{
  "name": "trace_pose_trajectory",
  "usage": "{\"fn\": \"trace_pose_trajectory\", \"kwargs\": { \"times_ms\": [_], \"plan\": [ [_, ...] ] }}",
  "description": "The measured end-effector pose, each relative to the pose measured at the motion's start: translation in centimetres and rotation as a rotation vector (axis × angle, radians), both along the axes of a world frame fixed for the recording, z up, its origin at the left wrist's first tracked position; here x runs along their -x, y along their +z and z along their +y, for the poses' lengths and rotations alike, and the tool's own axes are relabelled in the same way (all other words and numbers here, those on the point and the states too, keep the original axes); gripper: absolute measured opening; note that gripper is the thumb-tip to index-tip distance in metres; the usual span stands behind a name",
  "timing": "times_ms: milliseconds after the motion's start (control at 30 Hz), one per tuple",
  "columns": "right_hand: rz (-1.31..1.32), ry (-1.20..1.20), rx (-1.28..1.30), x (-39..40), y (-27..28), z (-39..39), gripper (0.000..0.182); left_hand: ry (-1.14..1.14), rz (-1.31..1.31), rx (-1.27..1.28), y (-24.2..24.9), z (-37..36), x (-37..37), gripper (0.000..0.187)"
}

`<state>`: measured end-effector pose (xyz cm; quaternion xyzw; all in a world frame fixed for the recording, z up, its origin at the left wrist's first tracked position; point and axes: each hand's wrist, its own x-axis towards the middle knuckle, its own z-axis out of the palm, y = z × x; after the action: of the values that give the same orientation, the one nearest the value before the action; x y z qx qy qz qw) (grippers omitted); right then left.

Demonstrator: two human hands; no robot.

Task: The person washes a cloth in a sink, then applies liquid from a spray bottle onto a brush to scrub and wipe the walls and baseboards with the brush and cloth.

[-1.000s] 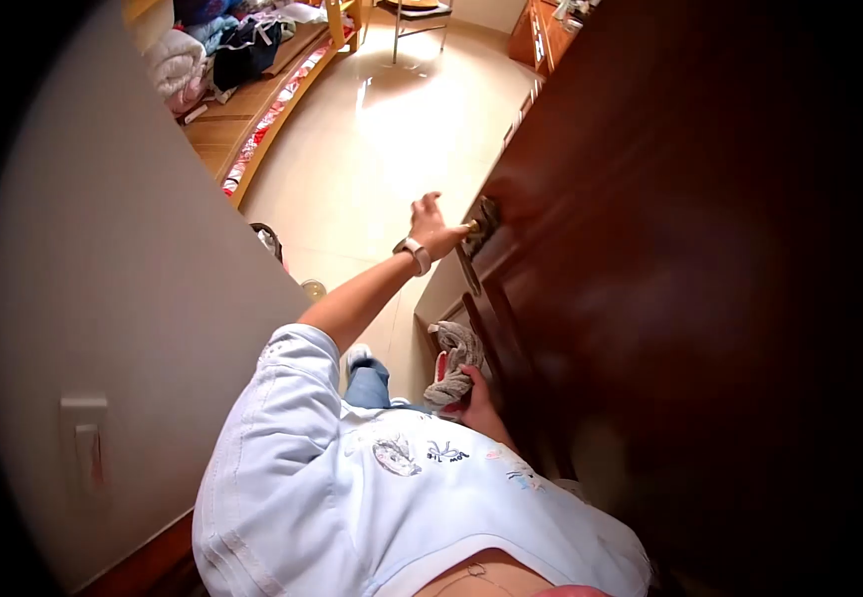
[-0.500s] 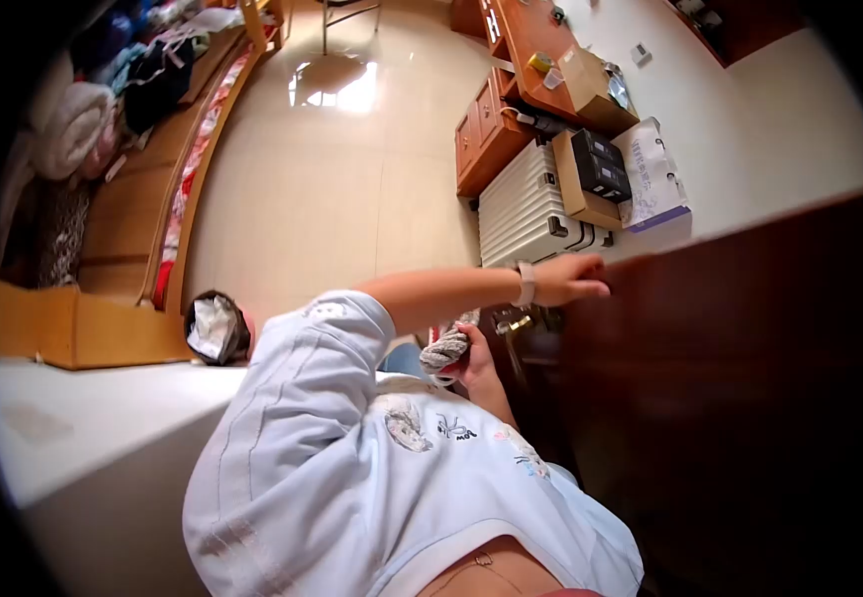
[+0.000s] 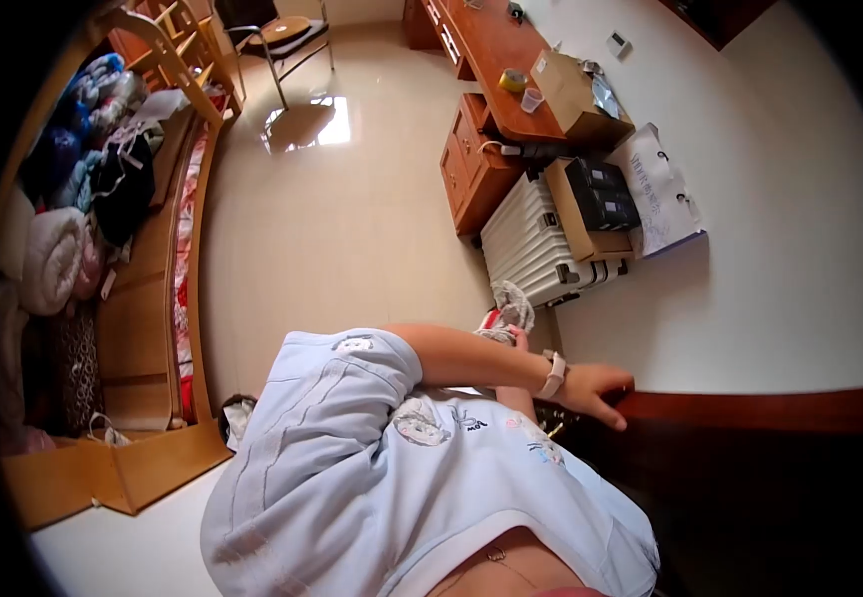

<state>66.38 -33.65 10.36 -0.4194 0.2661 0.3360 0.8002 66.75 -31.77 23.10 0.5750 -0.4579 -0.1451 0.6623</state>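
Note:
My left arm, with a pale wristband, reaches across to the right. At its end my left hand [image 3: 596,391] rests at the edge of a dark brown door [image 3: 750,410], its fingers apart and nothing held. Beyond that forearm my right hand [image 3: 520,339] is closed on a grey-white braided bundle [image 3: 513,305] with a bit of red beside it. Most of this hand is hidden behind the left arm. A brass door handle [image 3: 552,422] partly shows below the left wrist.
A ribbed silver suitcase [image 3: 526,244] stands ahead, with an open carton and black boxes on it and a paper bag [image 3: 655,189] alongside. Behind is a wooden desk [image 3: 521,99]. A bed [image 3: 138,308] with bedding is at left, a chair [image 3: 277,35] far back.
The view has shifted, showing more of the room and the wall. The door's edge sits lower in view. My right hand and the bundle have moved forward and right, beyond my left forearm.

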Motion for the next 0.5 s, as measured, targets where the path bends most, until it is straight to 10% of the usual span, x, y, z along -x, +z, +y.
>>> {"fn": "trace_pose_trajectory", "kwargs": {
  "times_ms": [500],
  "plan": [
    [-0.044, -1.155, 0.130, 11.8, -4.9, -8.9, 0.045, -0.699, -0.091, 0.201, -0.8, 2.5, 1.8, 0.046]
  ]
}}
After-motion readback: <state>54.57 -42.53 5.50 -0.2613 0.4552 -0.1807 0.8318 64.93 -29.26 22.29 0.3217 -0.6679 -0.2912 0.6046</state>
